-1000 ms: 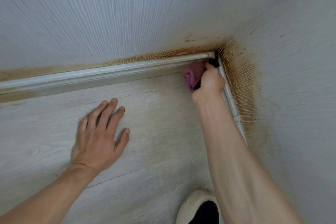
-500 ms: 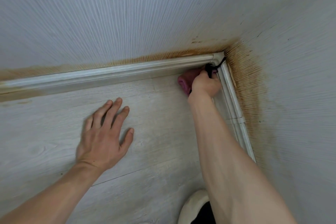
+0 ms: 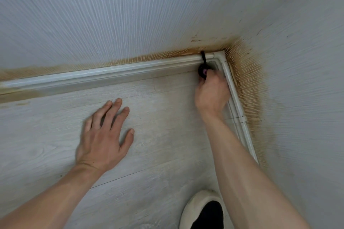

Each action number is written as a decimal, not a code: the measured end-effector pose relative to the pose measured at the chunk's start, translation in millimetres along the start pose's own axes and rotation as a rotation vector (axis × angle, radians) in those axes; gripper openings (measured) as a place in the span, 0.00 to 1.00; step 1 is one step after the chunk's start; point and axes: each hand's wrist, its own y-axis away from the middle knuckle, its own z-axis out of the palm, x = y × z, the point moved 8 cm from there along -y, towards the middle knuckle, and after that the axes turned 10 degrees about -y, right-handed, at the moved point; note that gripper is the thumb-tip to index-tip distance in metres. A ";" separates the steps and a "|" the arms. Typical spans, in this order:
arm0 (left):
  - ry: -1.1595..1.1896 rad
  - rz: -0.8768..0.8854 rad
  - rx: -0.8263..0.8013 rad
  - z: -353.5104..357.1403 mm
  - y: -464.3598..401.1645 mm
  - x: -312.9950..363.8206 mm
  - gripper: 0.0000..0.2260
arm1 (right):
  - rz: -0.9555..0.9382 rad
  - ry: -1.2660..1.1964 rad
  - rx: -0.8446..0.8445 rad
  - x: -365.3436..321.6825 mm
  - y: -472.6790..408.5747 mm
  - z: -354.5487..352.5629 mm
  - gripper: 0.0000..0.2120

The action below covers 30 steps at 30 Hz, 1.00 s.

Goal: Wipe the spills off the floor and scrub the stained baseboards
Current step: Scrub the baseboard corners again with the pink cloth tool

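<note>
The right hand [image 3: 211, 89] grips a dark scrubbing tool [image 3: 202, 69], a bit of pink showing, pressed into the corner against the baseboard [image 3: 111, 72]. Short, firm strokes along the moulding should lift grime best. The left hand [image 3: 104, 135] lies flat, fingers spread, on the floor [image 3: 158, 154], bracing; brown stains [image 3: 247, 72] spread above on the wall.

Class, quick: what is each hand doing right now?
Left hand: open, fingers spread, flat on the floor.
Right hand: closed round a dark scrubbing tool at the baseboard corner.
</note>
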 end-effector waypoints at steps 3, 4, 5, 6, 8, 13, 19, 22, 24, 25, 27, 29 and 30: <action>0.001 -0.007 0.004 -0.6 0.7 0.6 0.29 | -0.058 0.089 -0.069 -8.4 3.7 15.4 0.12; -0.001 -0.013 0.004 -0.6 0.6 0.4 0.29 | -0.037 0.086 -0.079 -13.9 6.1 18.3 0.11; -0.001 -0.012 0.005 -0.4 0.3 0.8 0.29 | -0.050 0.079 -0.091 -22.7 11.0 21.7 0.09; 0.003 -0.011 0.005 -0.6 0.1 1.4 0.29 | -0.141 0.085 -0.117 -36.8 20.0 26.9 0.07; 0.002 -0.010 0.014 -1.0 0.4 1.1 0.29 | -0.482 0.116 -0.234 -70.8 48.4 39.0 0.06; 0.004 -0.006 0.027 -1.7 0.5 0.6 0.29 | -0.470 0.330 -0.362 -28.7 12.1 20.0 0.17; 0.006 -0.002 0.013 -0.2 0.6 0.7 0.29 | -0.507 0.185 -0.434 -86.2 67.5 49.7 0.14; 0.010 -0.005 0.021 -2.4 0.9 0.5 0.29 | -0.704 0.255 -0.458 -74.3 55.9 36.0 0.16; 0.013 0.003 0.022 -2.3 0.1 1.5 0.29 | -0.586 0.388 -0.461 -38.4 20.9 25.4 0.17; 0.016 0.003 0.024 -2.2 0.1 1.5 0.29 | -0.533 0.461 -0.440 -22.3 8.4 22.0 0.20; 0.016 -0.001 0.028 -2.4 0.7 0.7 0.29 | -0.448 0.477 -0.390 -3.7 8.9 15.4 0.25; 0.016 -0.002 0.029 -3.1 0.7 0.2 0.29 | -0.370 0.423 -0.372 12.9 35.8 6.2 0.26; 0.012 -0.003 0.026 -3.3 0.1 0.3 0.29 | -0.311 0.376 -0.382 23.7 52.3 0.2 0.26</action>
